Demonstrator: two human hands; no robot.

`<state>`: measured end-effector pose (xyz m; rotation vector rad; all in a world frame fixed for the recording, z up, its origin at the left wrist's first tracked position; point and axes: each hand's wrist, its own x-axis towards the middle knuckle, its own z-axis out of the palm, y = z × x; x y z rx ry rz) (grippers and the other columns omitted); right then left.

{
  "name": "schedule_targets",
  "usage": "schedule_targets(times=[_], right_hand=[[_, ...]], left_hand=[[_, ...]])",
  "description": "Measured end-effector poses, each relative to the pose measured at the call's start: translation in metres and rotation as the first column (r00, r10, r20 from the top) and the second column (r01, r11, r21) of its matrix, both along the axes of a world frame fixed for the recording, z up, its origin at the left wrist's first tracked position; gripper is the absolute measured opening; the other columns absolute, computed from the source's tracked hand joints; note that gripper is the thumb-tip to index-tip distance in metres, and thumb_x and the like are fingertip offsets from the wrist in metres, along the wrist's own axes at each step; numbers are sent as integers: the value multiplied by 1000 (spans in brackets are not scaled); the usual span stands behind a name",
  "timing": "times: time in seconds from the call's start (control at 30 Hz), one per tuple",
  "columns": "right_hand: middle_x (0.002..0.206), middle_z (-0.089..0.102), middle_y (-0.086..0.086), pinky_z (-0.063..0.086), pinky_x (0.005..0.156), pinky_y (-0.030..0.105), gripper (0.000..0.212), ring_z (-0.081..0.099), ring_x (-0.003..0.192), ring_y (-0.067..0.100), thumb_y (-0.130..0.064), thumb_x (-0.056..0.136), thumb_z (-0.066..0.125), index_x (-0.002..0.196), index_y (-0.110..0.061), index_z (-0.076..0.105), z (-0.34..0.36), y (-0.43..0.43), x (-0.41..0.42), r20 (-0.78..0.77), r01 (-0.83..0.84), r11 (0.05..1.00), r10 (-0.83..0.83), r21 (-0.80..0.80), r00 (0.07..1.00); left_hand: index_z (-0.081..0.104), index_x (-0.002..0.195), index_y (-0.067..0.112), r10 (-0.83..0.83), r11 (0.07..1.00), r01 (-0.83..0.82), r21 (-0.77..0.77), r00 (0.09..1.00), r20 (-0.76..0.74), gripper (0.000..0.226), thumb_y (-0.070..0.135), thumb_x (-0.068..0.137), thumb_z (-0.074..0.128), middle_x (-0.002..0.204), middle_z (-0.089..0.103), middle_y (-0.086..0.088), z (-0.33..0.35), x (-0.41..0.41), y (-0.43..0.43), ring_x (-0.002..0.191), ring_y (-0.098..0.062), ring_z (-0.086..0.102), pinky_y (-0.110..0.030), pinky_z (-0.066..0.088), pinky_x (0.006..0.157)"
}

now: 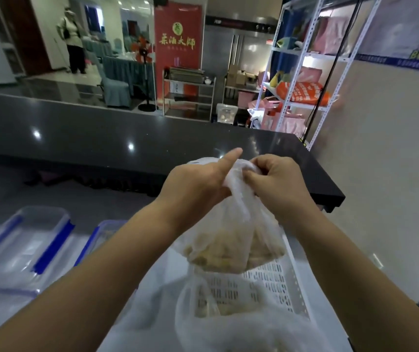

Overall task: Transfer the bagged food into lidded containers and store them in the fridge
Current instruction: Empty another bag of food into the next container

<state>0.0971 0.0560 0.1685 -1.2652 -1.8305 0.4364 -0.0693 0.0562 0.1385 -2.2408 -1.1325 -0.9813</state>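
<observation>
A thin clear plastic bag (236,240) with yellowish-brown food hangs in front of me above a white slotted basket (277,283). My left hand (198,181) and my right hand (277,181) both pinch the gathered top of the bag, close together, with the left thumb sticking up. A second bag of similar food (211,308) lies in the basket below. Clear containers with blue-clipped lids (35,240) sit to the left; another one (104,235) is partly hidden behind my left forearm.
A dark polished counter (117,138) runs across behind the work surface, its corner at the right. Beyond it stand a steel fridge (238,52), a red banner, metal carts and a white shelf rack (302,80) with bags. A person stands far back left.
</observation>
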Motion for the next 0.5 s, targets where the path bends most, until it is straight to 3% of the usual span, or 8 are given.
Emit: schedule_targets(times=[0.1, 0.2, 0.3, 0.4, 0.5], right_hand=[[77, 62, 0, 56, 66, 34, 17, 62, 72, 15, -16, 84, 64, 69, -24, 65, 8, 1, -27, 33, -76, 997, 76, 22, 997], [81, 64, 0, 59, 67, 30, 6, 65, 72, 13, -18, 84, 65, 79, -20, 65, 9, -1, -60, -43, -200, 978, 198, -56, 979], [90, 64, -2, 58, 69, 27, 11, 66, 79, 12, -19, 85, 66, 93, -23, 59, 6, -6, -98, -176, -314, 944, 294, -98, 939], [97, 62, -5, 57, 74, 23, 20, 64, 87, 8, -17, 86, 64, 103, -24, 56, -3, -18, -142, -229, -396, 914, 368, -88, 901], [101, 61, -7, 55, 77, 20, 22, 62, 91, 4, -19, 86, 62, 106, -25, 55, -21, -36, -195, -270, -488, 868, 450, -92, 851]], left_hand=[[66, 104, 17, 60, 998, -61, -19, 996, -64, 32, 39, 89, 46, 73, 68, 0, 8, -25, -3, 56, -18, 62, -31, 50, 46], [61, 76, 15, 174, 985, -173, 14, 982, -70, 16, 29, 85, 62, 59, 58, 1, 16, -58, -15, 43, -15, 49, -26, 42, 41], [55, 69, 15, 293, 956, -292, 32, 956, -4, 19, 23, 83, 66, 52, 49, 1, 22, -102, -31, 38, -15, 41, -25, 40, 38], [50, 67, 17, 425, 905, -426, -1, 902, 69, 22, 14, 79, 69, 52, 44, 3, 27, -151, -47, 38, -19, 38, -31, 44, 39], [48, 64, 16, 465, 884, -467, 14, 882, 82, 26, 15, 74, 72, 52, 40, 7, 31, -196, -71, 39, -13, 30, -28, 39, 37]])
